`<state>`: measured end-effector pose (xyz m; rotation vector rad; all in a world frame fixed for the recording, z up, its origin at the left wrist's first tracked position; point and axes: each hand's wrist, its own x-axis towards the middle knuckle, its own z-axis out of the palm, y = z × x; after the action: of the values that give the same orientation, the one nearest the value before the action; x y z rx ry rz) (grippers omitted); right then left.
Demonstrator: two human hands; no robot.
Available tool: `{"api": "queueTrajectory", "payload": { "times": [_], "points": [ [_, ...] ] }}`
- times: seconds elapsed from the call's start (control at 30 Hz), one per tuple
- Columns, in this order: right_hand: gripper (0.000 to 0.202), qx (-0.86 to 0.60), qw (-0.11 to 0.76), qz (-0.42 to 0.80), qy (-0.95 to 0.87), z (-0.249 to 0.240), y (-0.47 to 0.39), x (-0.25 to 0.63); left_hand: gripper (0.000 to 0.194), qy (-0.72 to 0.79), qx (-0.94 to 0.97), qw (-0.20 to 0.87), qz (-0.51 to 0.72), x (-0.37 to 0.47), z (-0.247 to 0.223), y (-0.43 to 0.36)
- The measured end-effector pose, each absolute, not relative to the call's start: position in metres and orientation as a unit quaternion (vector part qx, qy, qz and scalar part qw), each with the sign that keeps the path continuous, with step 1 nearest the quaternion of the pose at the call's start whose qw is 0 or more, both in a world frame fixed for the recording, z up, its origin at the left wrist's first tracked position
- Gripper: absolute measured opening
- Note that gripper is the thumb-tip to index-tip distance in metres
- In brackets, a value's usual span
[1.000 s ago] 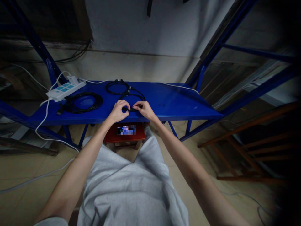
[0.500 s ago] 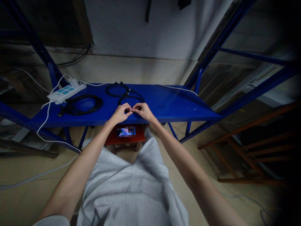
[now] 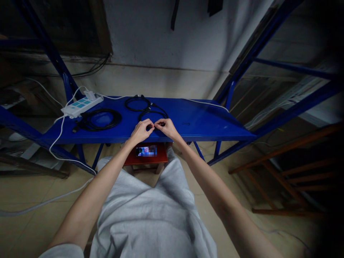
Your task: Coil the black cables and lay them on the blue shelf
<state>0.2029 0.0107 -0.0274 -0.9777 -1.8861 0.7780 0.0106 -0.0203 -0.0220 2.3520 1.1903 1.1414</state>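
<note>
At the near edge of the blue shelf (image 3: 199,123), my left hand (image 3: 143,130) and my right hand (image 3: 166,129) meet fingertip to fingertip. Both are closed in a pinch on the near side of a looped black cable (image 3: 152,111). The part of the loop between the fingers is mostly hidden, and any small tie there is too small to make out. Just behind it lies a smaller black cable coil (image 3: 131,109) with connector ends. A larger black cable coil (image 3: 100,120) rests to the left of my left hand.
A white power strip (image 3: 82,104) with a plug and white cord sits at the shelf's left end. A small dark bit (image 3: 186,123) lies right of my hands. Below, a red stool (image 3: 129,159) bears a lit phone (image 3: 142,151). A wooden frame (image 3: 271,161) stands at right.
The whole view has shifted slightly to the right and down. My hands stay pinched together at the same spot on the cable loop, with only slight finger movement.
</note>
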Motion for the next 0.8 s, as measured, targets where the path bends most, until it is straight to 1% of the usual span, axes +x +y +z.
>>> {"api": "queueTrajectory", "payload": {
  "times": [0.13, 0.33, 0.57, 0.67, 0.77, 0.8],
  "points": [
    [0.019, -0.392, 0.42, 0.313, -0.756, -0.027, 0.011, 0.202, 0.006, 0.418, 0.802, 0.136, 0.405, 0.011, -0.024, -0.018],
    [0.022, -0.391, 0.417, 0.309, -0.76, -0.026, 0.012, 0.202, 0.007, 0.384, 0.792, 0.149, 0.45, 0.01, -0.024, -0.016],
    [0.023, -0.383, 0.4, 0.338, -0.761, -0.034, 0.023, 0.201, 0.008, 0.385, 0.789, 0.177, 0.445, 0.012, -0.025, -0.014],
    [0.019, -0.384, 0.371, 0.37, -0.76, -0.029, 0.029, 0.2, 0.01, 0.392, 0.78, 0.195, 0.448, 0.012, -0.026, -0.011],
    [0.01, -0.402, 0.319, 0.406, -0.756, -0.015, 0.035, 0.197, 0.009, 0.401, 0.768, 0.21, 0.453, 0.012, -0.026, -0.009],
    [0.01, -0.409, 0.296, 0.418, -0.755, -0.008, 0.037, 0.196, 0.008, 0.403, 0.765, 0.215, 0.454, 0.012, -0.026, -0.008]
  ]
}}
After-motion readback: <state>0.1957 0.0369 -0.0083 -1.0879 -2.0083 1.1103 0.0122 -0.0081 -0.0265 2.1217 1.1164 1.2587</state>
